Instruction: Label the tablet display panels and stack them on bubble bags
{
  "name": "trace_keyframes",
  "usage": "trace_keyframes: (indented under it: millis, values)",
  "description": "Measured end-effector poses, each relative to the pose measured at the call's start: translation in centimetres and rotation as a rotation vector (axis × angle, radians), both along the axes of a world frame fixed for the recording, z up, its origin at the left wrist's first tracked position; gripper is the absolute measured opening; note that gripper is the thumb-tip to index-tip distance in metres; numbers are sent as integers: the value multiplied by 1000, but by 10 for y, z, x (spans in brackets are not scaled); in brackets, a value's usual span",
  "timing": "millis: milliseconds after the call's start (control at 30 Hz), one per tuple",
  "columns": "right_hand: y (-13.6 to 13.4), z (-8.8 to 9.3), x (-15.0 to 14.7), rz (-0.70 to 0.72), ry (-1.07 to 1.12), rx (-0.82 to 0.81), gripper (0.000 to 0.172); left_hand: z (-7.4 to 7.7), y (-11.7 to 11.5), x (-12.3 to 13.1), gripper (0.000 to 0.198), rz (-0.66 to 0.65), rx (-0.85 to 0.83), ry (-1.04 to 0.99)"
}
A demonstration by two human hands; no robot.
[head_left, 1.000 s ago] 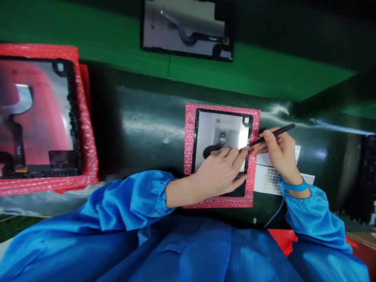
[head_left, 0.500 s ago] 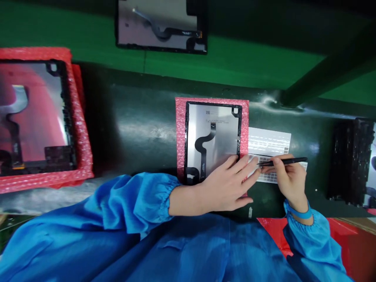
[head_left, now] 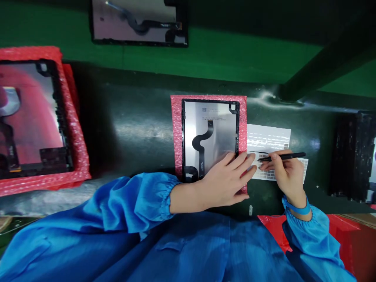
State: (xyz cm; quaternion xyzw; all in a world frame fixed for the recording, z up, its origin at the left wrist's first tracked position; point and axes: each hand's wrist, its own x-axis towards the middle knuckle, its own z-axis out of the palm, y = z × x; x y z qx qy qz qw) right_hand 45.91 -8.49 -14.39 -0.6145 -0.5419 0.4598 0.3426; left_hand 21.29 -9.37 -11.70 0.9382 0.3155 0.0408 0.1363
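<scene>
A tablet screen panel (head_left: 210, 133) with a black flex cable lies back up on a pink bubble-wrap sheet (head_left: 176, 133) in the middle of the dark bench. My left hand (head_left: 227, 180) rests flat over its lower right corner, fingers spread and reaching onto the white sticker sheet (head_left: 268, 139) beside it. My right hand (head_left: 286, 174) pinches black tweezers (head_left: 283, 157), whose tip touches the sheet's grid of small stickers (head_left: 266, 174) near my left fingertips.
A larger panel on pink bubble wrap (head_left: 35, 117) lies at the left. Another panel (head_left: 138, 21) sits on the green shelf at the back. A stack of black trays (head_left: 357, 156) stands at the right, and a dark diagonal bar (head_left: 323, 58) crosses the upper right.
My right hand left the panel's right edge and brought the tweezers down to the sticker sheet. My left hand slid toward the panel's lower right corner. The view shifted right.
</scene>
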Motion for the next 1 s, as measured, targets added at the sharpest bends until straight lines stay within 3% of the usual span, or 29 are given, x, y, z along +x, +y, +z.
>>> trace_keyframes:
  millis: [300,433,533,700,767,867,1000]
  values:
    - [12,17,-7,-179,73,-27,39,4,12,0,82,-57,-2,-11]
    - [22,30,-21,-228,108,18,38,16,8,-16,62,-43,48,-92]
    - [35,37,-53,-199,141,50,37,26,0,-36,51,26,51,-51]
    - [61,43,-133,-96,148,93,37,23,-1,-67,90,140,31,109]
    - [70,42,-159,-48,130,76,37,19,6,-75,95,150,-13,124]
    - [78,35,-182,-3,105,37,34,19,17,-81,97,144,-103,120]
    - [85,25,-190,36,73,-4,36,25,26,-83,96,140,-183,82]
